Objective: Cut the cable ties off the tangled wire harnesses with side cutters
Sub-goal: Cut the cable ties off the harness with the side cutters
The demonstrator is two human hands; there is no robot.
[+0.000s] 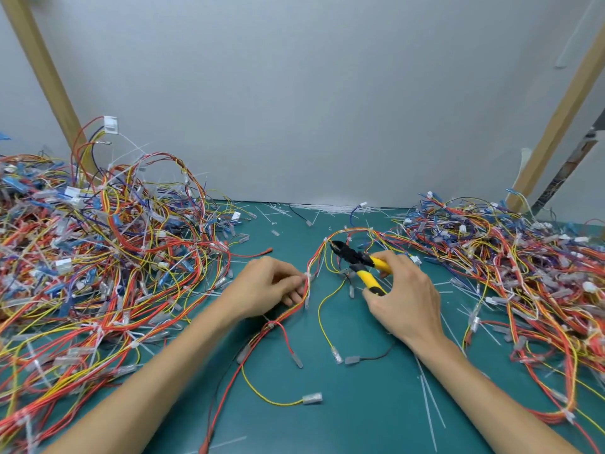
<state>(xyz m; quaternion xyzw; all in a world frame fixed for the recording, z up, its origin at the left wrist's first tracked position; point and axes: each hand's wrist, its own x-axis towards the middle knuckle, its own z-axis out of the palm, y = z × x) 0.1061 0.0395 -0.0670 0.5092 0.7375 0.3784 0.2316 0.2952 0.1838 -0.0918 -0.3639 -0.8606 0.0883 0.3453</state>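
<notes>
Nearest me, the wire harness (296,309) trails red and yellow leads to clear sleeved terminals (312,398) on the green tabletop (360,421). Left of the side cutters (355,258) my left hand (268,286) pinches it at a white cable tie (307,276); the grip of my right hand (406,306) clasps the yellow handles. I'd hook only the tie, sparing insulation; stiff white offcuts (334,208) lie beyond the cutters.

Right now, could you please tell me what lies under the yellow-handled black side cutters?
Beneath the side cutters, red and yellow harness wires cross the teal mat. The right hand gripping the handles hides anything beneath it.
</notes>
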